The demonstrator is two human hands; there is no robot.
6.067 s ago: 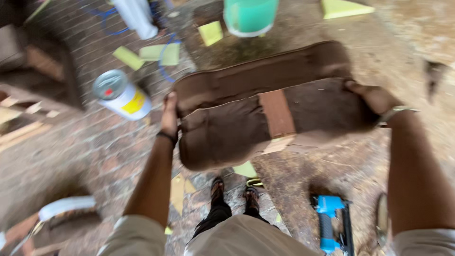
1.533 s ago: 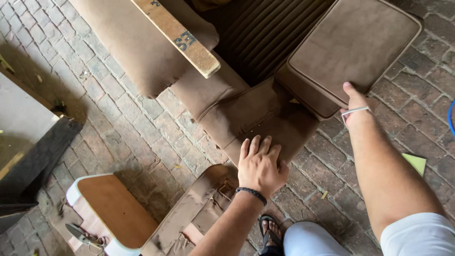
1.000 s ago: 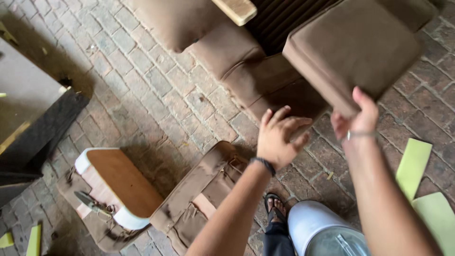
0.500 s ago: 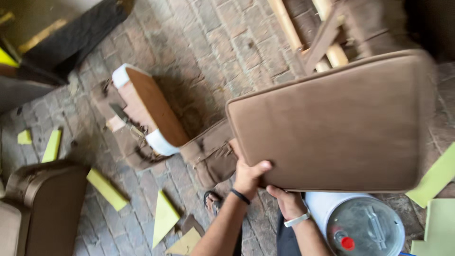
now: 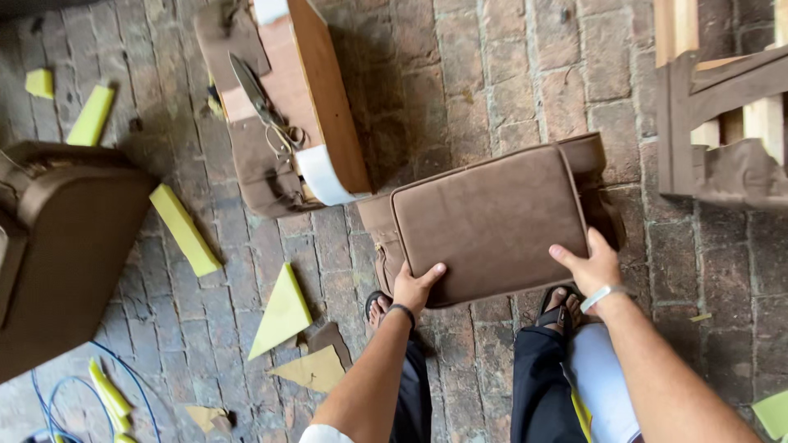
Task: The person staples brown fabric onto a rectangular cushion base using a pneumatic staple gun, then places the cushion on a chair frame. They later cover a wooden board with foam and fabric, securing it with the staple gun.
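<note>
Left hand (image 5: pixel 416 286) and right hand (image 5: pixel 593 267) both grasping near edge of flat brown rectangular upholstered cushion (image 5: pixel 490 221), over grey brick floor (image 5: pixel 492 66)

This is an upholstery workshop, set on a worn brick-paved floor (image 5: pixel 492 74). Furniture parts in brown fabric lie about: a flat brown cushion (image 5: pixel 491 223), a half-covered wooden panel (image 5: pixel 287 107) with white padding showing at its edge, and a large brown upholstered piece (image 5: pixel 66 246) at the left. A bare wooden frame (image 5: pixel 714 115) stands at the right. Yellow-green foam offcuts (image 5: pixel 185 230) litter the bricks, scissors (image 5: pixel 258 102) rest on the panel, and a blue cable (image 5: pixel 74 390) loops in the corner.
</note>
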